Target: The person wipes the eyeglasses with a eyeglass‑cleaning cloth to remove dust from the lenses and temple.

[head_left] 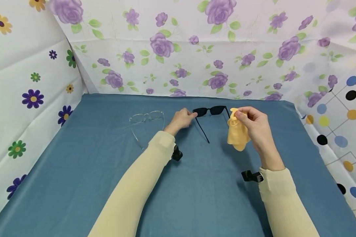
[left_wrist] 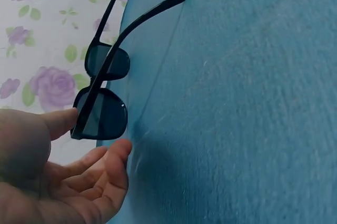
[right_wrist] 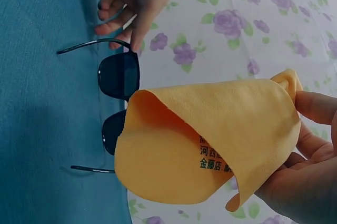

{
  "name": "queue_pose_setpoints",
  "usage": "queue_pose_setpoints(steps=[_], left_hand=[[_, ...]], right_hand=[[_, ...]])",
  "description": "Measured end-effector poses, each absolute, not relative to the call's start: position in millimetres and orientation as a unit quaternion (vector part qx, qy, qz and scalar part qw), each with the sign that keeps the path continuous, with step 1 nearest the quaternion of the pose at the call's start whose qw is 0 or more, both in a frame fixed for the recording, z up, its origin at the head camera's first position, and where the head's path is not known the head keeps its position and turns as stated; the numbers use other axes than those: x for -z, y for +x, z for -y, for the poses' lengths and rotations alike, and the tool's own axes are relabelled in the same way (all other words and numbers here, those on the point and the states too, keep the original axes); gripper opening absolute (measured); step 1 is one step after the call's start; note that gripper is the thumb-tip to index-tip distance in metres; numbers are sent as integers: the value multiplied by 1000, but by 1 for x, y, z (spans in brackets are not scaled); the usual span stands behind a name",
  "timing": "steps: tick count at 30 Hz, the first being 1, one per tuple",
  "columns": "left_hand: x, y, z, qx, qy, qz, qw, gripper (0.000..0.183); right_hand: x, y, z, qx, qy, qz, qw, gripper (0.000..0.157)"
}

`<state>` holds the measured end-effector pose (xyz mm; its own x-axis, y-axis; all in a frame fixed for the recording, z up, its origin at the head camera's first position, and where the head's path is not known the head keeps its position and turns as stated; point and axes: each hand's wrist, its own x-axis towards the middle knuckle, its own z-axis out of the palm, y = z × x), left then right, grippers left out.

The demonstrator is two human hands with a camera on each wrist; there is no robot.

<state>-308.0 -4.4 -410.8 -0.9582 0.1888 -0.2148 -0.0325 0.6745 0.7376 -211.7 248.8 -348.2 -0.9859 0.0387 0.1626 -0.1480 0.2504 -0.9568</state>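
Note:
My left hand point(head_left: 183, 119) reaches to the near-left corner of a pair of black sunglasses point(head_left: 216, 110). Its thumb touches the frame by the hinge, while the other fingers lie spread apart from the thumb, just below the lens point(left_wrist: 111, 116). The sunglasses rest on the cloth with both temples unfolded toward me. My right hand point(head_left: 256, 126) pinches a yellow cleaning cloth point(head_left: 238, 133) by its top, and the cloth hangs down to the right of the sunglasses. Dark printed characters show inside its fold in the right wrist view.
Thin-rimmed clear eyeglasses point(head_left: 146, 117) lie with temples unfolded, left of my left hand. A blue cloth point(head_left: 195, 197) covers the table. Flower-printed sheets point(head_left: 178, 49) hang behind and at the left; a dotted one point(head_left: 341, 131) hangs at the right.

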Motion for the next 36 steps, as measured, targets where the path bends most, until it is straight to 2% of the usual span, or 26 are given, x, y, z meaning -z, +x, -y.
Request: queue_pose_setpoints(steps=[7, 20, 30, 36], left_hand=[[412, -310, -8, -382, 28, -920, 77, 44], [415, -313, -17, -359, 32, -932, -36, 19], [415, -314, -16, -359, 15, -931, -61, 17], [417, -314, -14, -374, 9, -926, -56, 16]], right_hand=[[348, -213, -247, -610, 41, 787, 78, 29], [348, -212, -247, -625, 31, 777, 67, 26], [352, -213, -247, -628, 37, 775, 69, 25], [352, -213, -246, -627, 36, 776, 66, 29]])
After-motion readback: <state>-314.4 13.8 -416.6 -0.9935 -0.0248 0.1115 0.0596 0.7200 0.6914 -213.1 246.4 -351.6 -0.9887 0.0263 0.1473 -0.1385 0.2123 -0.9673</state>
